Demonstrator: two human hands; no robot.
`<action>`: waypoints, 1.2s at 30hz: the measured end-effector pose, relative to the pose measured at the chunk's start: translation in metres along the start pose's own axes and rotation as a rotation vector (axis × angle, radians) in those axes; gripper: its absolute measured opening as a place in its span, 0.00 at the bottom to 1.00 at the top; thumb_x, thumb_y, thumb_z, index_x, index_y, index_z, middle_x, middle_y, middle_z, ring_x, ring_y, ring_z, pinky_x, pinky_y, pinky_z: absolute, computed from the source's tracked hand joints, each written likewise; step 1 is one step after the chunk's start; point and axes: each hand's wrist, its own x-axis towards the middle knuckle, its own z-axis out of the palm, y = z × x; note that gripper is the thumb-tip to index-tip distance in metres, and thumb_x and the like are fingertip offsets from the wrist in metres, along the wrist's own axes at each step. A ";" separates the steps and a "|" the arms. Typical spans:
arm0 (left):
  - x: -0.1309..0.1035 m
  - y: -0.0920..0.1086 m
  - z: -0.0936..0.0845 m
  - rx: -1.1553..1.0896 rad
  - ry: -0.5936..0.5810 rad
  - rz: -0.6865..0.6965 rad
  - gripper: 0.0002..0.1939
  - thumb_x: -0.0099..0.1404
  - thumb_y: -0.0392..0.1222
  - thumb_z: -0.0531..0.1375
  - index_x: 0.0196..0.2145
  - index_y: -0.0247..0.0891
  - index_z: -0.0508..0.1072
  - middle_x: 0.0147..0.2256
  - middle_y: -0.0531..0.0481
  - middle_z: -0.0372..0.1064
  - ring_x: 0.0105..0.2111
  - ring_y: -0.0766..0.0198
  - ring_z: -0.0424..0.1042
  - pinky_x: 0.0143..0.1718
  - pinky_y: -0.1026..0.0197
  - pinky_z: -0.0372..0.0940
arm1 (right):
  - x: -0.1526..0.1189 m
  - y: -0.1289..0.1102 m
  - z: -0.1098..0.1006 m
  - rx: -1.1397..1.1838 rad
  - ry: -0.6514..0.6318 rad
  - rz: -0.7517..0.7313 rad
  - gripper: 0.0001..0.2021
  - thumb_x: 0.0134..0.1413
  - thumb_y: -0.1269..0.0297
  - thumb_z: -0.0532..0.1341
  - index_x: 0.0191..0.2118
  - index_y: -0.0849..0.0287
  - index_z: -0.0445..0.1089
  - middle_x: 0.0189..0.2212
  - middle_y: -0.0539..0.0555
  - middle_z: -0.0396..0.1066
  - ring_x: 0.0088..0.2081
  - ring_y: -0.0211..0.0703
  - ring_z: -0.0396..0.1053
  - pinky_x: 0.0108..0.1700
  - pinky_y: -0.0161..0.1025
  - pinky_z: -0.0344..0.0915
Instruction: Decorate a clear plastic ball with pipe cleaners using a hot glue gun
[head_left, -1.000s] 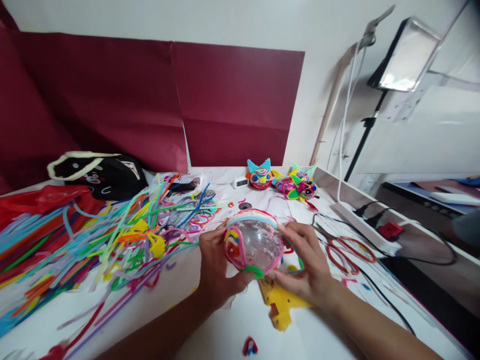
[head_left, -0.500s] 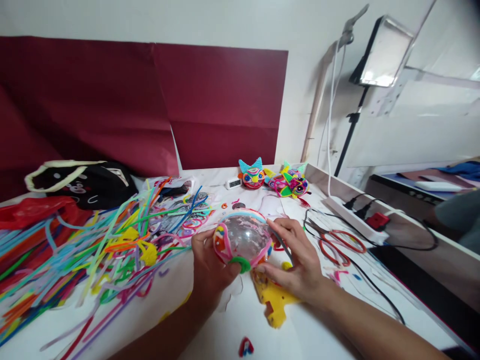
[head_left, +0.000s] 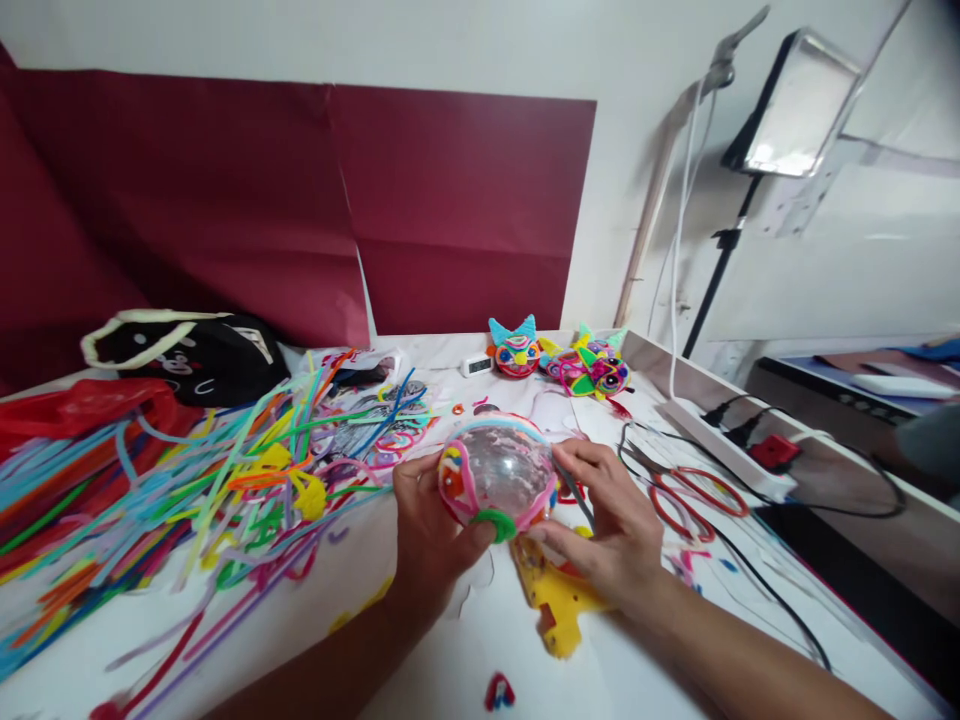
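Note:
A clear plastic ball [head_left: 504, 468], trimmed with pink, green, white and blue fuzzy strips, is held up in front of me between both hands. My left hand [head_left: 429, 535] is closed on its left side, the thumb pressing near a green fuzzy disc [head_left: 495, 524] at the lower front. My right hand [head_left: 611, 525] grips the right side, fingers bent. A thin dark grey strip [head_left: 576, 490], perhaps a tool, lies along the right fingers; its kind is unclear. Beneath the right hand is a yellow object [head_left: 561, 618] with brownish patches, partly hidden.
Loose pipe cleaners [head_left: 247, 480] spread across the left. Red-handled scissors [head_left: 694, 500] lie right, by a power strip [head_left: 731, 450] and black cable. Two colourful fuzzy figures [head_left: 516, 348] and a small digital display [head_left: 477, 366] stand behind. A small red piece [head_left: 499, 690] lies in front.
The whole view has shifted slightly, so things appear a little further right. Both hands keep the same hold on the ball.

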 end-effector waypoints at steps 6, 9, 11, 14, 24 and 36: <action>-0.001 -0.004 -0.002 0.017 -0.038 0.136 0.33 0.44 0.39 0.72 0.45 0.46 0.61 0.43 0.51 0.71 0.43 0.56 0.73 0.44 0.55 0.69 | -0.004 0.004 -0.001 0.039 -0.004 0.017 0.31 0.51 0.62 0.71 0.61 0.46 0.66 0.49 0.60 0.67 0.50 0.55 0.67 0.48 0.56 0.69; -0.003 -0.005 -0.001 0.024 -0.025 0.174 0.33 0.44 0.40 0.73 0.44 0.46 0.62 0.43 0.51 0.70 0.45 0.55 0.73 0.46 0.54 0.69 | -0.005 0.005 -0.001 0.038 -0.010 0.026 0.31 0.50 0.62 0.71 0.61 0.45 0.66 0.52 0.61 0.66 0.53 0.58 0.65 0.52 0.61 0.67; -0.005 -0.005 0.000 0.025 0.000 0.187 0.33 0.43 0.40 0.73 0.44 0.46 0.62 0.43 0.50 0.70 0.45 0.55 0.73 0.46 0.54 0.69 | -0.006 0.006 -0.001 0.057 -0.026 0.026 0.32 0.50 0.63 0.71 0.62 0.45 0.66 0.55 0.62 0.65 0.57 0.59 0.64 0.55 0.63 0.64; -0.006 -0.003 0.002 0.027 0.012 0.179 0.33 0.44 0.41 0.74 0.44 0.45 0.61 0.44 0.48 0.70 0.46 0.54 0.73 0.45 0.54 0.68 | -0.008 0.006 -0.001 0.069 -0.053 0.024 0.34 0.51 0.65 0.70 0.64 0.47 0.63 0.60 0.62 0.64 0.60 0.60 0.63 0.58 0.63 0.63; -0.009 0.000 0.004 -0.039 -0.084 0.201 0.32 0.49 0.41 0.72 0.48 0.46 0.60 0.48 0.48 0.67 0.49 0.55 0.72 0.47 0.54 0.69 | -0.011 0.008 -0.002 0.019 -0.070 -0.021 0.34 0.53 0.66 0.69 0.65 0.51 0.61 0.60 0.63 0.66 0.60 0.59 0.65 0.58 0.60 0.65; -0.014 -0.001 0.007 -0.057 -0.083 0.188 0.37 0.48 0.37 0.72 0.51 0.47 0.59 0.56 0.46 0.62 0.57 0.54 0.67 0.57 0.52 0.63 | -0.013 0.008 -0.004 0.053 -0.055 -0.025 0.34 0.50 0.72 0.69 0.63 0.54 0.64 0.60 0.61 0.66 0.60 0.57 0.65 0.61 0.58 0.63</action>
